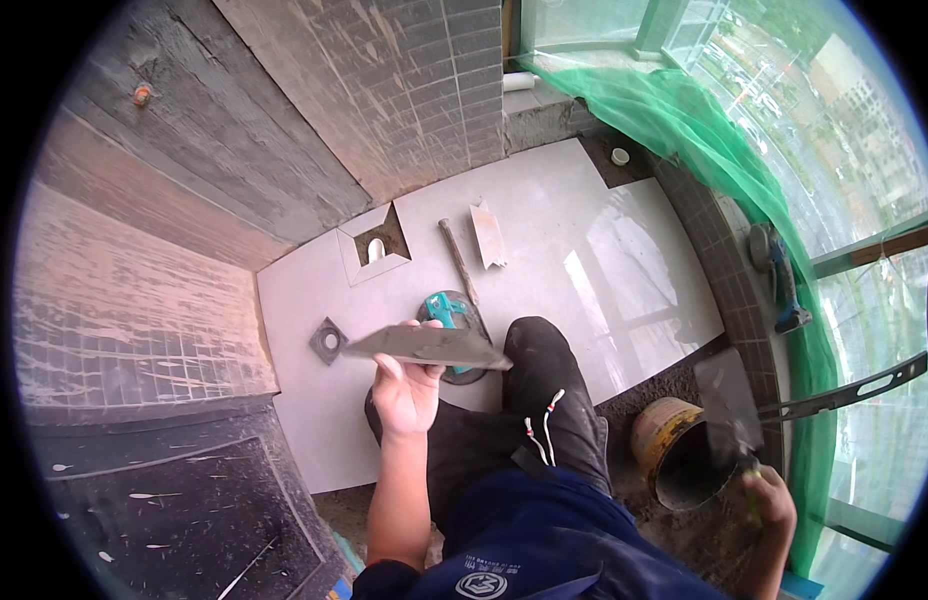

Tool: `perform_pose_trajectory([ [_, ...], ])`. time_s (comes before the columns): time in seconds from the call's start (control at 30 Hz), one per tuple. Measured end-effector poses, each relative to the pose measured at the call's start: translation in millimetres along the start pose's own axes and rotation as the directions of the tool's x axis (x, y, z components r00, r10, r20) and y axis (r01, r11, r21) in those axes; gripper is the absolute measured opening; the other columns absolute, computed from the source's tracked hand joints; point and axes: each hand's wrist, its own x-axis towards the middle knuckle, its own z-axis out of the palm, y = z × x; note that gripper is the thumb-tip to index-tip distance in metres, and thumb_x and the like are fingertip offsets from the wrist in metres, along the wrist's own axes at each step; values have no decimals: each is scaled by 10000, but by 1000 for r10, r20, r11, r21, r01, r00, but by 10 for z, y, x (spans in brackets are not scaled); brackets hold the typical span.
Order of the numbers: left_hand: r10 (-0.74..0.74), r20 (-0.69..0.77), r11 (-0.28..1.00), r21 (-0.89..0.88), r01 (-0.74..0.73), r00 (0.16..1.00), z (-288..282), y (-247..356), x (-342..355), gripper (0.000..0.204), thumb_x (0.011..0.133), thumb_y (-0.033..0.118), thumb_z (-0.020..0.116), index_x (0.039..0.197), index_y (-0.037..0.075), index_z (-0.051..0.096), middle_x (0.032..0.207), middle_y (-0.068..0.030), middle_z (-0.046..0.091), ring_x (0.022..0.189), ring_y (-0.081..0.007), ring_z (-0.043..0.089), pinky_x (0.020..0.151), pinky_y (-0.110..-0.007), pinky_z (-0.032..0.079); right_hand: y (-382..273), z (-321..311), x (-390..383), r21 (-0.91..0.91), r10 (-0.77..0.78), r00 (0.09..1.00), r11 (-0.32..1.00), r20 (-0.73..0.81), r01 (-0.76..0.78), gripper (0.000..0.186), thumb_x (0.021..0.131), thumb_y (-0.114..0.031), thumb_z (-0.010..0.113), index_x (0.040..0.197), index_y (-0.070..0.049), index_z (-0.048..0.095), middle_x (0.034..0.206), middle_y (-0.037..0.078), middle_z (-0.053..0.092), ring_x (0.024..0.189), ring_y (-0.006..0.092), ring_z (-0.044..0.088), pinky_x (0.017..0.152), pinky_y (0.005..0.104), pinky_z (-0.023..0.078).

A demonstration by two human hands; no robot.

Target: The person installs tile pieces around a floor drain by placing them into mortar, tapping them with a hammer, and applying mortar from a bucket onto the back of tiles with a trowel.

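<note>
My left hand (404,395) holds up a cut piece of tile (434,346) with a grey, mortar-like layer on its upper face, thumb at the near edge and fingertips behind it. In my right hand (771,500), slightly blurred, is the handle of a trowel (728,400). Its broad grey blade stands beside the mouth of a yellow, stained bucket (664,428). The bucket leans on its side toward me, dark inside. Beneath the held tile, a teal and black tool (446,305) rests on the floor between my knees, partly hidden.
Pale floor tiles (544,210) surround a square drain opening (379,243). A dark square drain cover (328,341), a wooden-handled tool (458,258) and a tile offcut (488,237) lie there. At the right are green netting (714,130), a blue power tool (787,285) and a slotted black level (849,388).
</note>
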Motion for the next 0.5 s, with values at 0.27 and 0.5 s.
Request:
perform_pose_trajectory([
  [0.27,-243,-71,939,-268,216,967,-428,-132,189,680,1071,544,416,1425,-31,494,1240,-153,611,995,-232,668,806,-338,614,1048,-401,49,-870,276,865,150,-420,-470,417,875,-421,753,1002,-23,741,914,186,761,826,306,757,712,422,587],
  [0.5,-283,-294,953,18,301,913,-516,-97,270,584,1092,462,448,1410,-24,506,1149,-106,657,1075,-169,624,844,-300,530,2023,-120,601,-942,309,894,-16,-324,-336,429,950,-381,519,1114,-16,675,1184,219,713,1123,350,699,935,486,557],
])
